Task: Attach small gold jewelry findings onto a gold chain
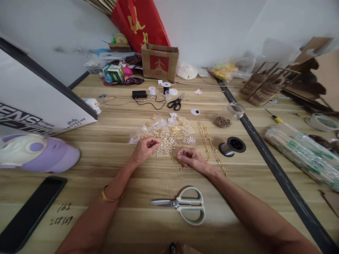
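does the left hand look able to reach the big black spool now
Probably not straight across: the right hand and the gold chain lie between the left hand and the big black spool, so it would likely need to go over them.

On the table [137, 233], beads [166, 141] lie in the middle, the left hand [144, 150] at their near left edge, the right hand [192, 158] at their near right. Nearer, between the forearms, lie scissors [173, 203]. Right of the beads lies a chain [206, 135], then a spool [227, 148]. A phone [31, 215] lies near left; a bag [160, 63] stands far behind the beads.
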A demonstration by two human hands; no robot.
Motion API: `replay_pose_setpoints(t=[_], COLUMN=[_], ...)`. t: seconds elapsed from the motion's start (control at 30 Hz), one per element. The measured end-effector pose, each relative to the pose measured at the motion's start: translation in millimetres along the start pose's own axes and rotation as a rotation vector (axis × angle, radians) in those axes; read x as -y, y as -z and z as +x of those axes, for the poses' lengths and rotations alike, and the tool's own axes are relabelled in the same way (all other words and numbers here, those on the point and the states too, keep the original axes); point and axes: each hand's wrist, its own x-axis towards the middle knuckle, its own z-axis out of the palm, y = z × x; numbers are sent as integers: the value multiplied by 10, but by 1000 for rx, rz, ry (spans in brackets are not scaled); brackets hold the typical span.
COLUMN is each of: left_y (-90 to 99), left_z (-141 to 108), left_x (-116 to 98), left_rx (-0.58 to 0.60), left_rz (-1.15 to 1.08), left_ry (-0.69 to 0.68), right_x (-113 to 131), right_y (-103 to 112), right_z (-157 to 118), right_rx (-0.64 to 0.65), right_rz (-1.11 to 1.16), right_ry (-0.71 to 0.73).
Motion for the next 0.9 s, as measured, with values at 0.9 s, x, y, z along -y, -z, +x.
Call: replay_pose_setpoints(t=[0.9], left_y=[-25], left_z=[-5], left_x=[60], left_rx=[18], left_rz=[90], left_ry=[-130], right_x=[39], right_y=[12], right_z=[-36], right_rx=[48], right_rz=[23], right_ry=[4])
